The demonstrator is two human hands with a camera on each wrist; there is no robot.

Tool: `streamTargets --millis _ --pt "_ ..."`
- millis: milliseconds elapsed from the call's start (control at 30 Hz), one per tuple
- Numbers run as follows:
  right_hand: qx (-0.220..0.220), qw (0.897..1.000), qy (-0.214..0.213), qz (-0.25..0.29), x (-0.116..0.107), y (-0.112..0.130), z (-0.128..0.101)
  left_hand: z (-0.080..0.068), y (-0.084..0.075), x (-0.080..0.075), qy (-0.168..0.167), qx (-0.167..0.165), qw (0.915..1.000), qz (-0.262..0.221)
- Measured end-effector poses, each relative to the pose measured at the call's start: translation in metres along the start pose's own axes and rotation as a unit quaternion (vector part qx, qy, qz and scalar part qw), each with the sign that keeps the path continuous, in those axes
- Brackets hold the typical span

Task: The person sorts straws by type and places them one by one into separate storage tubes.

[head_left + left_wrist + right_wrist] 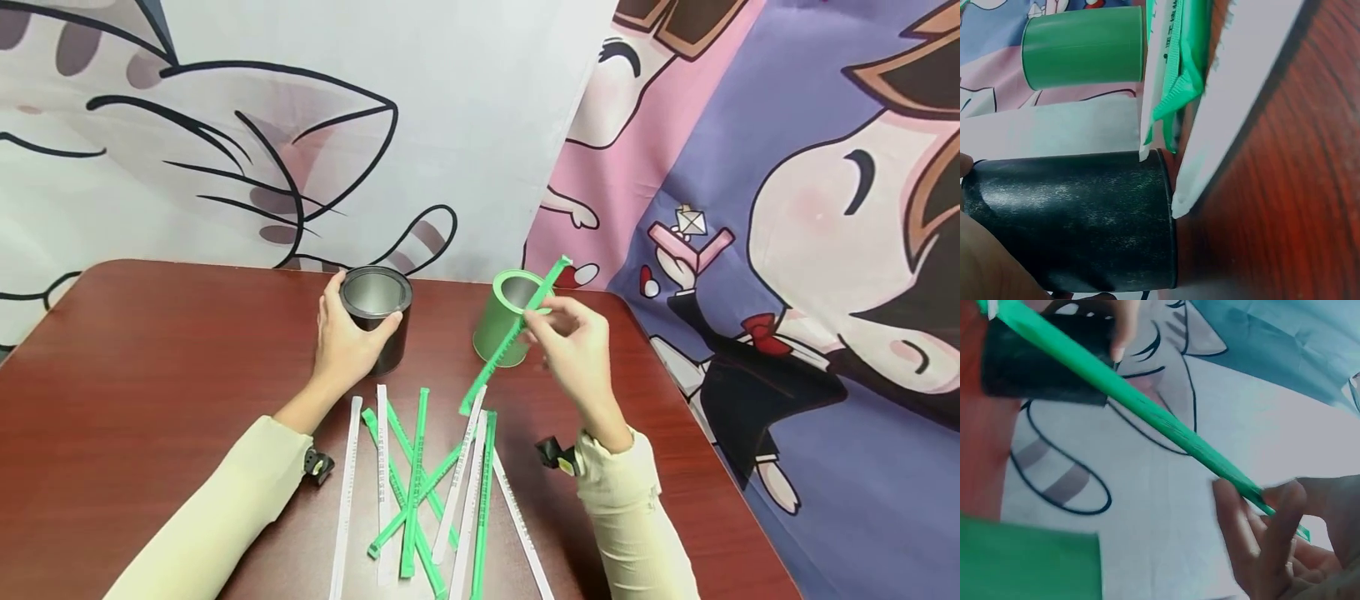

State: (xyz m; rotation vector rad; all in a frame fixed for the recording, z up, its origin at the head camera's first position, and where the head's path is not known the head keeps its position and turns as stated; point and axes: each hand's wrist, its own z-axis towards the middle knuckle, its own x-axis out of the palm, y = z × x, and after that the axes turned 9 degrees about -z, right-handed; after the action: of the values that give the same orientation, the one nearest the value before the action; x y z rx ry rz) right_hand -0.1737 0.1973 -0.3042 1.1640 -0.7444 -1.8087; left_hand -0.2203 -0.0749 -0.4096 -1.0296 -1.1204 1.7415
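Observation:
My left hand (347, 340) grips a black can (392, 343) near the back of the table, thumb and fingers about its upper part. In the left wrist view the black can (1072, 219) stands on the tabletop. A long straw in a green wrapper (497, 360) is pinched between the thumb and fingers of my right hand (579, 346). It slants in front of a green can (491, 329), outside its open mouth. The right wrist view shows the straw (1147, 412) held near one end. Loose green-wrapped straws (417, 475) and white-wrapped straws (347, 500) lie below the hands.
The dark red wooden table (187, 358) reaches back to a cloth backdrop (465, 125) printed with cartoon figures. The loose straws overlap and cross one another in the front middle. Both cans stand near the table's back edge.

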Motion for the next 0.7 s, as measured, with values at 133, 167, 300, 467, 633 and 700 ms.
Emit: streamTargets --millis 133,167,300,467,633,700 --pt "-0.058 0.994 -0.065 0.062 0.015 0.011 0.012 -0.002 0.001 -0.003 -0.004 -0.004 0.9999 0.012" --pt "-0.072 0.991 -0.082 0.073 0.018 0.013 0.015 -0.002 0.001 -0.003 -0.003 -0.004 0.9999 0.014" --pt "-0.1 0.98 -0.131 0.112 0.029 0.02 0.026 -0.002 0.001 0.002 -0.004 0.002 0.9998 0.021" --pt "-0.103 0.971 -0.142 0.164 0.051 0.023 0.035 -0.003 0.001 0.004 -0.001 0.009 0.9995 0.032" --pt "-0.101 0.968 -0.141 0.182 0.073 0.023 0.042 -0.002 0.0 0.0 -0.005 0.008 0.9991 0.041" --pt "-0.1 0.968 -0.139 0.181 0.08 0.021 0.046 -0.002 0.0 -0.001 -0.007 0.006 0.9991 0.042"
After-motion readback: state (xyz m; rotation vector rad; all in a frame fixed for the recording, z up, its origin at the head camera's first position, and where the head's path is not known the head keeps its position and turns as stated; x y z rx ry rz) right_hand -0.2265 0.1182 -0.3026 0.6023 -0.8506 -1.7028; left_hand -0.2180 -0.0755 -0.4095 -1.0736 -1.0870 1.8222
